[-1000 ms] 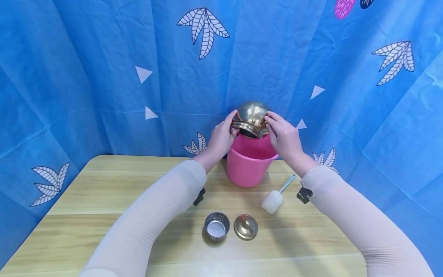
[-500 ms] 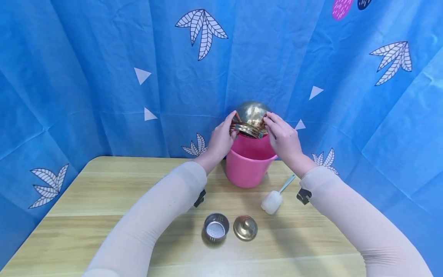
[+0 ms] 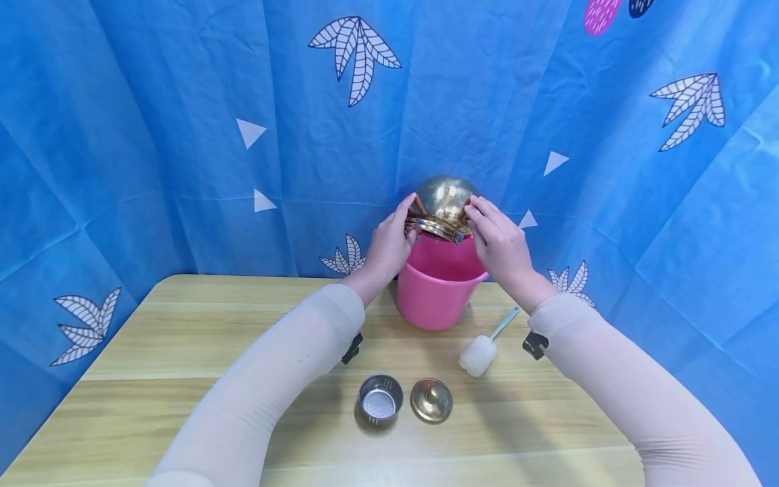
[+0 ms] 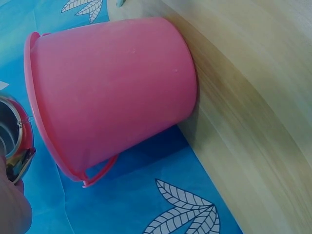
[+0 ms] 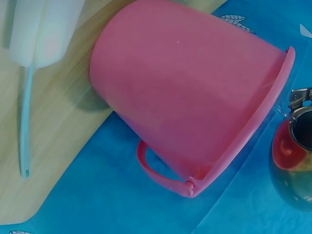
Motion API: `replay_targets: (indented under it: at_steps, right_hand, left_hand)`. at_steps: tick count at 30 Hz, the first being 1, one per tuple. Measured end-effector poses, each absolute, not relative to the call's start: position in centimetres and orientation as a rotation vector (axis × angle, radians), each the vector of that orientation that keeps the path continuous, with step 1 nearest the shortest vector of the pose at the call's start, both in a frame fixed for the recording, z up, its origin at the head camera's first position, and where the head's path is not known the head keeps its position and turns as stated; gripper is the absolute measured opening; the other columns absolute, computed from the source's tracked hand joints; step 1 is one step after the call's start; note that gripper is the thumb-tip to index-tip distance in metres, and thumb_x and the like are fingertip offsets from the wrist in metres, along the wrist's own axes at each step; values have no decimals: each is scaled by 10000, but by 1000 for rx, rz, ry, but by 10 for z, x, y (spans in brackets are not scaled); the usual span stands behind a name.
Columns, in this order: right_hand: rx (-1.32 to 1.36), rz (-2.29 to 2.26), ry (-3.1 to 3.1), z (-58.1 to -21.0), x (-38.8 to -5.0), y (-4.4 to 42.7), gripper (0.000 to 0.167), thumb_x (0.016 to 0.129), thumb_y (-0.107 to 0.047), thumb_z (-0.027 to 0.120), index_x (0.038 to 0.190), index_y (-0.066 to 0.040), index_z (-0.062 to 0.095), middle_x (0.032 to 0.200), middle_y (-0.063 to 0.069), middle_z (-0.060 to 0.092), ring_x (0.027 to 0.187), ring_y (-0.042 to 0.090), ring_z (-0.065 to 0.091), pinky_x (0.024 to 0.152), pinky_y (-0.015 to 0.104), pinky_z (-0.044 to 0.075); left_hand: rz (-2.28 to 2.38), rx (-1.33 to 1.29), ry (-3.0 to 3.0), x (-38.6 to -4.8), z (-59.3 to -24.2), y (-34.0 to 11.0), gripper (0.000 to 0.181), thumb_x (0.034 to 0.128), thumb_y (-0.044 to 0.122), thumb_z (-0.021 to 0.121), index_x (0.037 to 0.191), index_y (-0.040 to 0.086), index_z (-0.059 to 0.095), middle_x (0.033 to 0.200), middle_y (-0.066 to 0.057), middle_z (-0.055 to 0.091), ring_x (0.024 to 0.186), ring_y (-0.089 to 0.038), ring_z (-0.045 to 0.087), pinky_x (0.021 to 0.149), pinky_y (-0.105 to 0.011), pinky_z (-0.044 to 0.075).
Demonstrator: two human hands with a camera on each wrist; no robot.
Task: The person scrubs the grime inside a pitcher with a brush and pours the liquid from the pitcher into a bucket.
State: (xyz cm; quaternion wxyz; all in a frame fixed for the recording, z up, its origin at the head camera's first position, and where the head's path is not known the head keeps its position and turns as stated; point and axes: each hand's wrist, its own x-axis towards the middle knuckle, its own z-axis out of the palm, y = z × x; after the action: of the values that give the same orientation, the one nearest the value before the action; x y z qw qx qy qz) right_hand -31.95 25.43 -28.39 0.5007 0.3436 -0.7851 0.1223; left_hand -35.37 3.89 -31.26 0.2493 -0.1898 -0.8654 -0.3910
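Observation:
A round, brass-coloured metal teapot (image 3: 446, 197) is tipped over above the pink bucket (image 3: 433, 301), its mouth facing down. My left hand (image 3: 389, 238) grips the rim side, thumb and fingers on either side of it. On the other side my right hand (image 3: 500, 237) holds the pot with bent fingers. In the left wrist view, part of the teapot (image 4: 25, 139) and the left hand (image 4: 14, 207) show at the edge. A small clear drip hangs by the mouth. The right wrist view shows the teapot (image 5: 292, 180) beyond the bucket rim; the right hand is out of that view.
On the wooden table (image 3: 231, 325) stand a metal strainer basket (image 3: 380, 400) and, beside it, a brass-coloured knobbed lid (image 3: 431, 400). A white sponge brush (image 3: 478, 355) with a pale blue handle lies right of the bucket. A blue patterned curtain (image 3: 201, 135) hangs behind.
The head view has shifted very slightly. Both hands keep the teapot tipped over the bucket, with almost no movement.

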Motion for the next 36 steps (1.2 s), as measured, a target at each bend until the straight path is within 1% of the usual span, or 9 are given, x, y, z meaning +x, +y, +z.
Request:
replay_targets:
  at_steps: [4,13,19,25,30,36]
  right_hand:
    - [838,291,-1884,-284,-320,255,323,888,66,704,1210,60,681,1298,230,635,1207,390,607,941,534,531]
    - [854,238,-1872,-281,-320,255,324,906,54,688,1230,62,666,1306,238,627,1222,391,597,948,524,530]
    - [865,222,-1850,-280,-320,255,319,910,54,682,1228,59,668,1307,233,628,1224,379,598,954,513,529]
    - [878,205,-1825,-279,-320,256,328,894,67,694,1221,59,674,1302,234,631,1221,380,601,947,506,533]
    - [884,175,-1829,-278,-320,257,324,911,54,680,1235,58,667,1315,231,624,1234,374,593,960,499,526]
    - [891,174,-1809,-277,-319,258,348,884,74,703,1230,56,673,1315,228,625,1236,378,591,949,507,529]
  left_hand:
    - [-1060,-517,-2351,-354,-313,39,789,951,46,667,1592,267,265,1257,-122,655,1082,-319,659,873,-383,567]
    - [-1081,-520,-2328,-352,-311,39,769,948,28,665,1585,228,283,1264,-117,647,1094,-312,651,882,-376,565]
    - [-1088,-531,-2294,-352,-312,39,770,941,9,666,1583,206,289,1236,-121,653,1056,-305,656,858,-355,571]
    - [-1075,-531,-2290,-353,-312,39,770,941,14,665,1584,210,287,1226,-127,654,1063,-306,654,868,-363,568]
    - [-1072,-523,-2295,-354,-311,40,785,943,24,665,1589,233,271,1249,-123,648,1068,-304,654,866,-360,569]
    - [-1081,-523,-2282,-353,-311,42,827,929,16,683,1594,254,253,1253,-120,644,1044,-298,657,836,-341,573]
